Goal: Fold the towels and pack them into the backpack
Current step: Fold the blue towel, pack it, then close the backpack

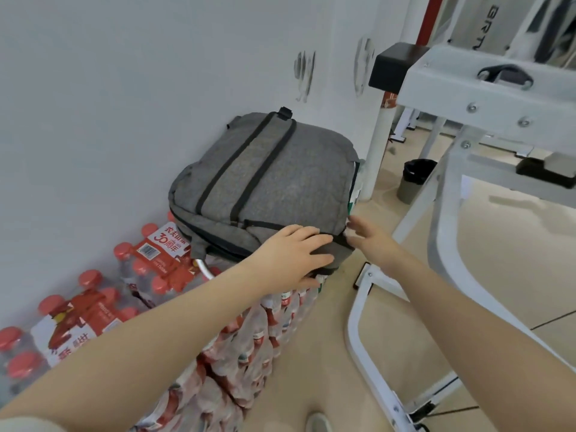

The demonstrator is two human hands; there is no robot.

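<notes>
Room: a corner with a pale painted wall, scuffed in two places, and a beige tiled floor. A small dark-lined waste bin stands well back on the floor.

Support: shrink-wrapped packs of clear water bottles with red caps and red labels, stacked against the wall; a taller stack of the same stands nearest the onlooker.

Item 1: grey felt-like fabric backpack with two black webbing straps along its upper face, lying flat on the taller stack. It bulges, rounded and full-looking. A dark zip line runs along its near left edge; whether it is closed I cannot tell. No towels show.

Item 2: left hand, laid flat on the backpack's near corner, fingers straight and slightly spread, pressing the cloth, not curled round it.

Item 3: right hand, just beside the backpack's right corner, fingers loosely extended and somewhat blurred; whether they touch the fabric I cannot tell.

Item 4: white metal frame with bolts and a black handle, to the right, near the backpack.

Handling note (judgement): soft, yielding shell, likely light for its bulk, not fragile; it will sag if lifted by one corner. The fabric offers friction. Best hold: both sides of the near end, or the black straps. The wrapped bottles beneath may be a slippery, uneven base.
</notes>
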